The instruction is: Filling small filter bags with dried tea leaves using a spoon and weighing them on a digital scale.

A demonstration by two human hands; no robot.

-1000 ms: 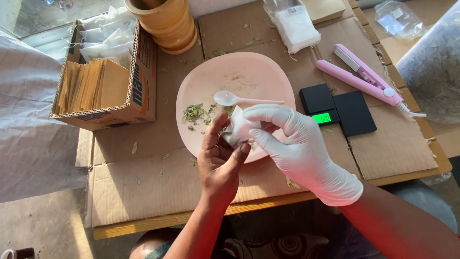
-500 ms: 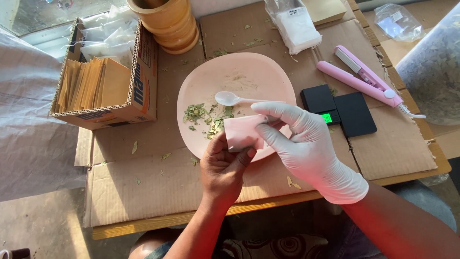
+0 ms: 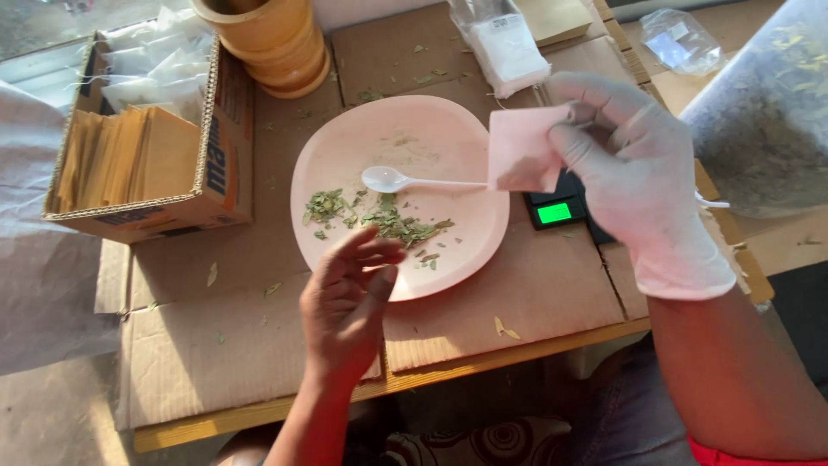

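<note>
My gloved right hand (image 3: 634, 168) holds a small white paper sachet (image 3: 523, 150) up over the right rim of the pink plate (image 3: 414, 129), just above the black pocket scale (image 3: 556, 210) with its lit green display. My bare left hand (image 3: 345, 302) hovers empty over the plate's near edge, fingers loosely apart. A white plastic spoon (image 3: 405, 180) lies on the plate beside a scatter of dried green leaves (image 3: 379, 220).
A cardboard box (image 3: 147, 164) of brown envelopes and white sachets stands at the left. A wooden mortar (image 3: 263, 39) sits behind the plate, a bag of white sachets (image 3: 504, 43) at the back, a large bag of dried leaves (image 3: 768, 112) at the right.
The left hand let go of the sachet and dropped back. The right hand carried the sachet up and right, over the scale. More leaves lie on the plate.
</note>
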